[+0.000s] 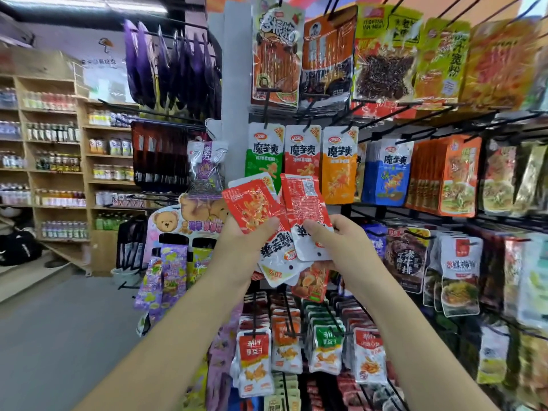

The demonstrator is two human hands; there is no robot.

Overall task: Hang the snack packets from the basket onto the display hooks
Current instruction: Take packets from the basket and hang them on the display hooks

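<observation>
hands: left hand and right hand both curled round a fan of red packets, upside down, just below the hanging red row | tip: peel one off, flip it so the hang hole ends up top | basket: not in shot

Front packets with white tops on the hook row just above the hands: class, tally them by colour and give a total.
green packet: 1
red packet: 1
orange packet: 1
blue packet: 1
Total: 4
The held red packets are not counted.
</observation>
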